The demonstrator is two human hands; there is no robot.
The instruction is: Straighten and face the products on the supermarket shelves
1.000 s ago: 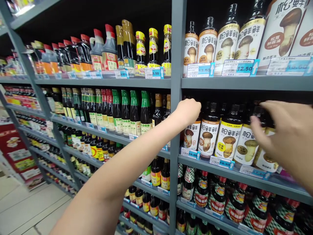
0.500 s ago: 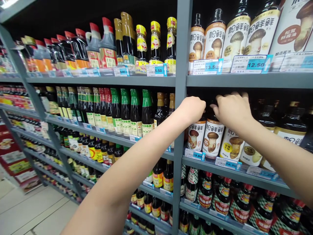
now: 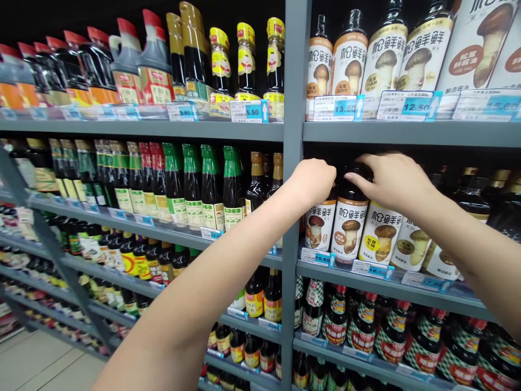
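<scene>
**Both hands gripping bottle tops on the middle shelf**

Left hand (image 3: 315,182) is holding a narrow, fisted grip round the neck of the first mushroom bottle (image 3: 319,225), just right of the grey post (image 3: 291,217). Right hand (image 3: 393,179) is pinching the cap of the second mushroom bottle (image 3: 349,222), fingers over the top, thumb on the near side. Both bottles are standing upright, side by side, at the front of the shelf (image 3: 366,270), behind the price tags (image 3: 317,257). Reading this as the grasp stage: nothing lifted. Next move is calling for a level pull forward. There's little headroom under the upper shelf (image 3: 407,133), and the third bottle (image 3: 380,233) is sitting just beside the second.
</scene>
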